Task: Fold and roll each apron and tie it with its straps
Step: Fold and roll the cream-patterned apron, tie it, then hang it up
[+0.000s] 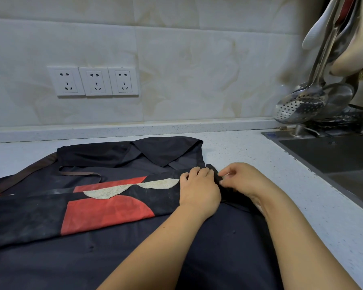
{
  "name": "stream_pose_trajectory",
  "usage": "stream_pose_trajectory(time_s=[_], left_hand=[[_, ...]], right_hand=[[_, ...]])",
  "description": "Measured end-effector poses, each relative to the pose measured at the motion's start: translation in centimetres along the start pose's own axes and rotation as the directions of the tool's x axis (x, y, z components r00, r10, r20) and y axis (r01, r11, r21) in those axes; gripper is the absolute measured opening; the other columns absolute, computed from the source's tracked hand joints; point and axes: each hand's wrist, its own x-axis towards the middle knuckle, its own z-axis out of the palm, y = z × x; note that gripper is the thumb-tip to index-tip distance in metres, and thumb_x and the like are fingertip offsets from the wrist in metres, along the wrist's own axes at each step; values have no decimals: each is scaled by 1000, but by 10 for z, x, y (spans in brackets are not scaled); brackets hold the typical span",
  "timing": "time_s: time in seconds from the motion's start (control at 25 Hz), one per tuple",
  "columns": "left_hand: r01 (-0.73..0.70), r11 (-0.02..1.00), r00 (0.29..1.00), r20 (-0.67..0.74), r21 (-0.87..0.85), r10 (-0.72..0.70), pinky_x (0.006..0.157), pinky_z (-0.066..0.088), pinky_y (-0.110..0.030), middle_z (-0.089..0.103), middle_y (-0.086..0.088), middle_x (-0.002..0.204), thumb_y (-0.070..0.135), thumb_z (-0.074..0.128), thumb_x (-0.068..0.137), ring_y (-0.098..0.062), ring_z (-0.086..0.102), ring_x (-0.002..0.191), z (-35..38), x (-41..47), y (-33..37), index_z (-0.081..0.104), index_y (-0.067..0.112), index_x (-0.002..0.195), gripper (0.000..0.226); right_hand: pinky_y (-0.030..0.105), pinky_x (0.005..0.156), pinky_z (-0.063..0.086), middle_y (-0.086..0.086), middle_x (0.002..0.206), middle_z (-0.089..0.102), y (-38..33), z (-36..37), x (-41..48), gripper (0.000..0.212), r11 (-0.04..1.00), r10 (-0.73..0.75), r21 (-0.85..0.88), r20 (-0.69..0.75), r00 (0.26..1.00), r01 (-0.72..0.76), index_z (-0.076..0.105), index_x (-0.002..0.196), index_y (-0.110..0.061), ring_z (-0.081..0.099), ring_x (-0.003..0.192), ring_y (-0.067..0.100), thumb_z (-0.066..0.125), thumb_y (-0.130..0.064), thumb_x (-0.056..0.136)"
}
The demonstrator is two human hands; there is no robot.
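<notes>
A: Where is the apron?
B: The dark apron (113, 208), with red and cream patches, lies folded lengthwise across the counter (249, 151).
A: And the hands?
B: The left hand (199, 190) curls over its right end; the right hand (240, 178) pinches that edge.

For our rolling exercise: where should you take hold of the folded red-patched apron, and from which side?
Grip the apron at its short right end, from the right, where the left hand and right hand hold it. It lies folded as a long flat band stretching left, so that narrow edge should roll evenly along its length.
</notes>
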Motion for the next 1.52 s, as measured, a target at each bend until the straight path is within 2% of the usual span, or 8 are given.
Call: stream_pose_trajectory(time_s=[0.12, 0.28, 0.48, 0.72, 0.96, 1.08, 1.24, 1.52], left_hand=[[15, 1000, 1000, 11, 15, -15, 113, 15, -36, 38, 7, 147, 27, 32, 100, -16, 24, 139, 1, 0, -1, 44, 19, 139, 41], [28, 1000, 999, 27, 2, -28, 114, 13, -39, 23, 6, 157, 26, 33, 99, -17, 14, 145, 1, 0, -1, 40, 19, 142, 45], [-25, 999, 989, 144, 24, 22, 118, 5, -49, 10, 6, 163, 22, 34, 100, -15, 3, 150, -3, 2, -2, 27, 13, 150, 51], [74, 961, 996, 68, -267, -58, 117, 12, -43, 57, 3, 114, 5, 37, 87, -14, 45, 122, -9, 5, -6, 45, 18, 132, 47], [3, 998, 1000, 18, -67, -2, 112, 23, -41, 53, 3, 121, 16, 42, 93, -18, 39, 127, -6, 2, -14, 53, 20, 124, 33], [75, 975, 996, -29, -207, -83, 109, 31, -37, 49, -2, 127, 10, 41, 92, -23, 40, 126, -6, 4, -14, 60, 11, 114, 30], [78, 986, 996, 48, -145, -72, 118, 20, -41, 38, -5, 147, 12, 43, 95, -20, 26, 143, -3, 8, -18, 54, 8, 125, 32], [-94, 995, 983, 157, 13, 91, 116, 22, -40, 26, -1, 159, 22, 32, 99, -17, 24, 145, -22, 5, -36, 43, 10, 137, 41]], right_hand=[[31, 71, 45, 24, 98, 64, -1, 1, 1, 36, 981, 118, -159, 35, 992, -112, 61, 111, 9, 55, 79, 23, 67, -15, 85], [24, 50, 35, 5, 60, 43, -13, 6, -3, 25, 912, 177, -381, 30, 984, -152, 44, 65, -10, 41, 51, 19, 60, -19, 81], [30, 60, 44, 16, 84, 62, -11, 4, -7, 35, 964, 174, -216, 57, 983, -158, 59, 114, 4, 52, 65, 22, 62, -10, 82], [28, 60, 40, 2, 91, 58, -15, 18, -9, 20, 904, -24, -427, 0, 1000, 22, 49, 101, -16, 55, 81, 21, 51, -7, 84], [28, 67, 33, -2, 91, 40, -26, 34, -18, 23, 706, -272, -673, 33, 962, 223, 50, 111, -15, 44, 83, 20, 39, -10, 92], [25, 62, 40, -6, 79, 49, -21, 20, -16, 14, 831, -200, -493, 167, 965, 258, 60, 99, -18, 54, 78, 17, 49, -14, 91], [30, 58, 51, -1, 77, 59, -18, 14, -12, 9, 999, 21, -35, 111, 994, -17, 66, 91, -24, 52, 60, 14, 59, -18, 93], [33, 81, 54, 15, 118, 66, -25, 28, -7, 42, 932, 28, -362, -5, 1000, -28, 58, 125, 0, 65, 100, 30, 59, -21, 89]])
